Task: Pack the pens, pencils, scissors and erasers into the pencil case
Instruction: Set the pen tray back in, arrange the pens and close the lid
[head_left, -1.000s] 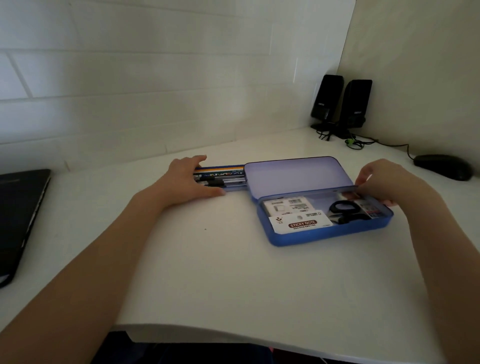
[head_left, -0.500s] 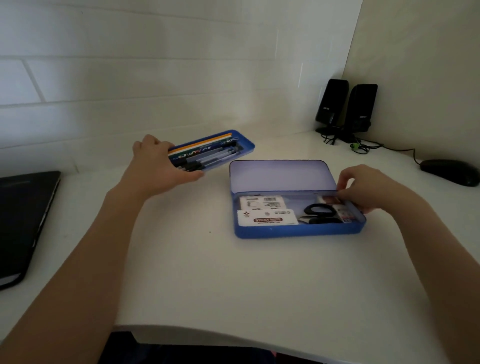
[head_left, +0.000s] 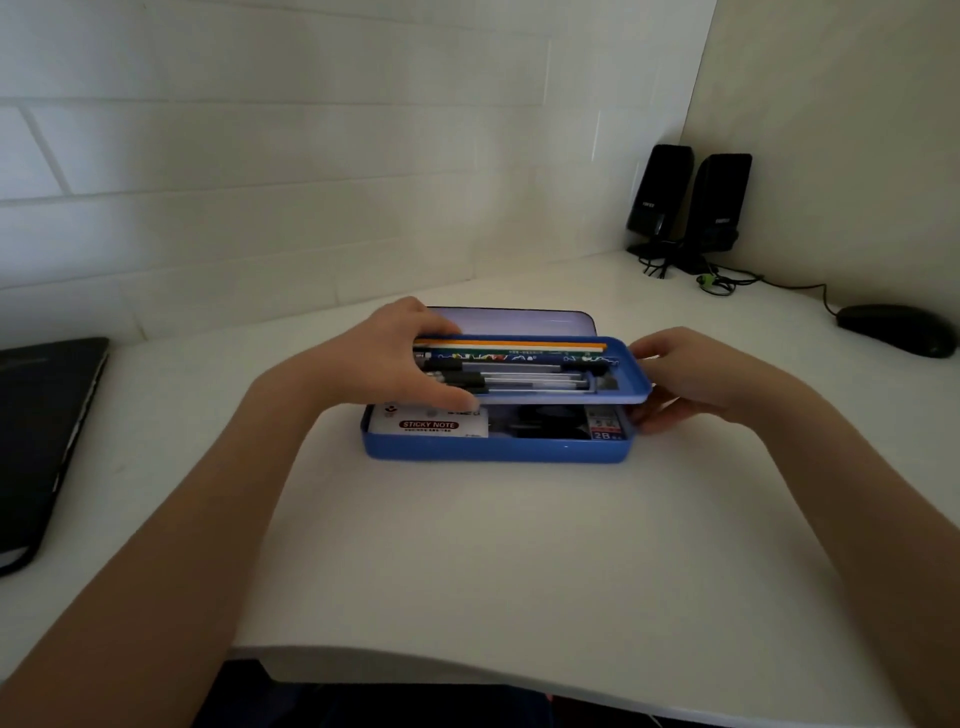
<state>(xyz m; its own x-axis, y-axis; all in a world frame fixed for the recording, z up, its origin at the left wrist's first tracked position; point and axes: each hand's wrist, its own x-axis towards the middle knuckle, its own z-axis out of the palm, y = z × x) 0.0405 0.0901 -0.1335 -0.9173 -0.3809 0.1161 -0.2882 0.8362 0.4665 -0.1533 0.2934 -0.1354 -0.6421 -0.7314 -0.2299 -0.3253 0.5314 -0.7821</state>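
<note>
Blue pen tray (head_left: 631, 382) held above open pencil case (head_left: 496, 451) on desk (head_left: 467, 545). Left hand (head_left: 395, 358) grip pinching tray's left end. Right hand (head_left: 691, 376) grip pinching right end.

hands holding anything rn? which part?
Both hold the blue inner tray of pens over the open pencil case: left hand grips its left end, right hand its right end.

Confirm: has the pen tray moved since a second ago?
Yes. The pen tray went from the desk left of the pencil case to above its base, held by the left hand and right hand.
</note>
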